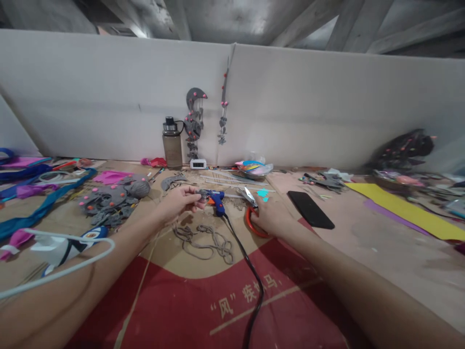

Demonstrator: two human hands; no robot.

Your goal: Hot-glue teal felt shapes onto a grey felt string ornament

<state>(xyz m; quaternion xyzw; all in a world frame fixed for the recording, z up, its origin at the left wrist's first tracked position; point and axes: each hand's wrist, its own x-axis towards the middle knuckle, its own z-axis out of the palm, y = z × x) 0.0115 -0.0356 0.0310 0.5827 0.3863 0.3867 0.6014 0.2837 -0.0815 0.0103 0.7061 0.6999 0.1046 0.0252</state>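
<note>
Grey felt is showing up at several stages across this surface (pixel 350 252). Against the white wall (pixel 308 97), a crescent-topped string (pixel 193 121) and a narrower string (pixel 223 114) are hanging upright, both carrying pink or red beads and looking complete, as far as the view is showing.

Nearer, the work is looking unfinished. The left hand (pixel 183 199) is pinching a small grey piece (pixel 202 195) between thumb and fingers, just beside the orange nozzle end of a blue glue gun (pixel 218 202), which is lying on the surface with its black cable (pixel 250 271) running toward the person. Whether glue is already sitting on that piece is too small to tell. The right hand (pixel 269 217) is touching the orange-handled scissors (pixel 250 196); whether its fingers are closing firmly around the handle, I cannot tell.

Below the left hand, a grey cord (pixel 210 245) is lying in loose loops with no beads visible on it, seemingly unused. Further left, a beaded grey heap (pixel 109 201) is lying beside a yarn ball (pixel 139 187), its completeness being unclear.
</note>
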